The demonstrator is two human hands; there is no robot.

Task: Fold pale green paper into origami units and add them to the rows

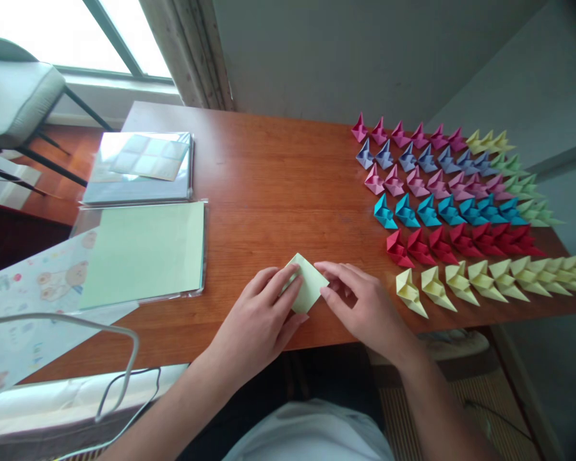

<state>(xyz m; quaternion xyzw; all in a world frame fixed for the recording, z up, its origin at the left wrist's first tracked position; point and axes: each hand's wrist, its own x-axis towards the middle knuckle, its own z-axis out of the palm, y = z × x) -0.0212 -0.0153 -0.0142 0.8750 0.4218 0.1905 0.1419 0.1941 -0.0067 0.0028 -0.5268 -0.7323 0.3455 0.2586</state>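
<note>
A small folded pale green paper square is turned like a diamond near the table's front edge. My left hand grips its left side, fingers over the top and thumb at the lower corner. At the right corner, the thumb and forefinger of my right hand pinch the paper. The right hand's other fingers are curled and partly hidden. Rows of folded paper figures stand to the right, among them yellow ones, red ones, and blue ones.
On the left of the wooden table lie a pack of light green sheets, a clear-covered stack and a patterned sheet. A grey cable loops at lower left. A chair stands near the window.
</note>
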